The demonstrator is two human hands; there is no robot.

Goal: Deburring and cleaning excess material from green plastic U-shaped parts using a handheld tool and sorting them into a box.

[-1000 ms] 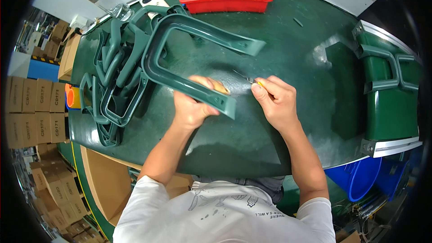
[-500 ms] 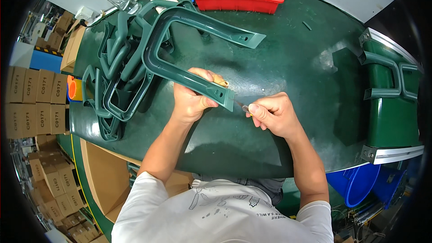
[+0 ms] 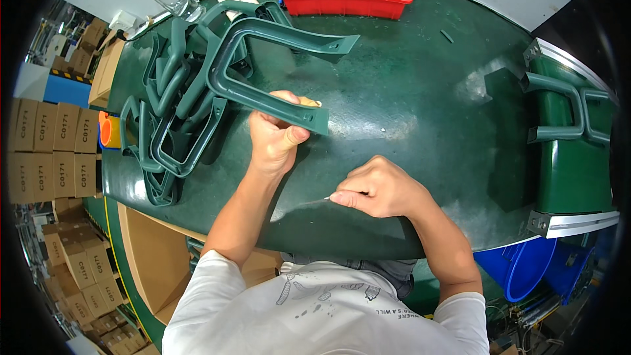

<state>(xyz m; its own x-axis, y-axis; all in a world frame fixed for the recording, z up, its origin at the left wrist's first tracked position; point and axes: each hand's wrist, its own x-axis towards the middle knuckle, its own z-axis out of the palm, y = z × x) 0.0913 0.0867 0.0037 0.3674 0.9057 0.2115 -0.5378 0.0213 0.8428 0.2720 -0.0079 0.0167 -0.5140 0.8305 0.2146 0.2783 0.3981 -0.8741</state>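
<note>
My left hand [image 3: 271, 143] is closed round the lower arm of a dark green U-shaped plastic handle [image 3: 246, 94], near its flared end. A yellowish covering shows on one of the fingers behind the part. The handle's other arm reaches up and to the right, above the table. Nearer to me, my right hand [image 3: 381, 189] is closed on a small knife [image 3: 319, 201]. Its thin blade points left, apart from the handle, and the grip is hidden in my fingers.
Tangled green handles [image 3: 172, 85] lie at the left. A red bin [image 3: 345, 6] of small green pieces stands at the back, near a glass bottle [image 3: 187, 8]. At the right, a metal-edged stand [image 3: 572, 184] bears more handles. A cardboard box [image 3: 148, 256] is below left.
My right hand has drawn the knife away from the handle's end, down and left toward me. The left hand has raised and tilted the handle slightly.
</note>
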